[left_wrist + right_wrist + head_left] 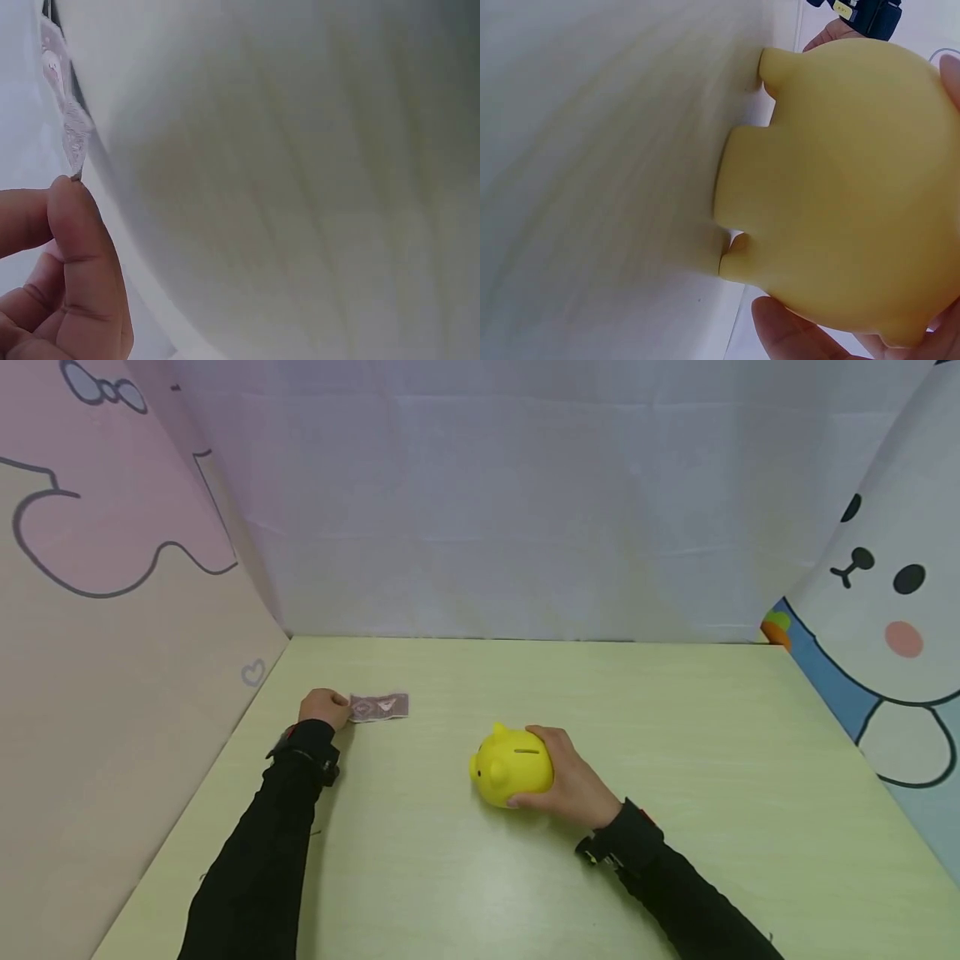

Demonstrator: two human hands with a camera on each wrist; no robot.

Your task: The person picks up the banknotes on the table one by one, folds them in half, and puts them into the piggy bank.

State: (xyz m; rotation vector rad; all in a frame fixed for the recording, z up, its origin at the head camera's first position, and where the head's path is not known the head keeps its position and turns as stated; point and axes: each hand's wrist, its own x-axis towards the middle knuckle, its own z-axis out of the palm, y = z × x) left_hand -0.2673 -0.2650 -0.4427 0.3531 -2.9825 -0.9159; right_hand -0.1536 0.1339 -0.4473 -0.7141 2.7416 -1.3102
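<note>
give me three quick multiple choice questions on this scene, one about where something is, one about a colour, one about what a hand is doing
1. Where does the banknote lie?
A. on the table by the left hand
B. on top of the piggy bank
C. under the right hand

2. What colour is the piggy bank?
A. pink
B. yellow
C. blue

3. What is the right hand doing?
A. resting flat on the table
B. pinching the banknote
C. gripping the piggy bank

Answers:
1. A, the head view shows the note flat on the green table, its near end at the left hand, whose fingertips pinch its edge in the left wrist view.
2. B, the pig's body is yellow in the head and right wrist views.
3. C, the fingers and thumb curl round the pig's rear half, which stands on the table.
</note>
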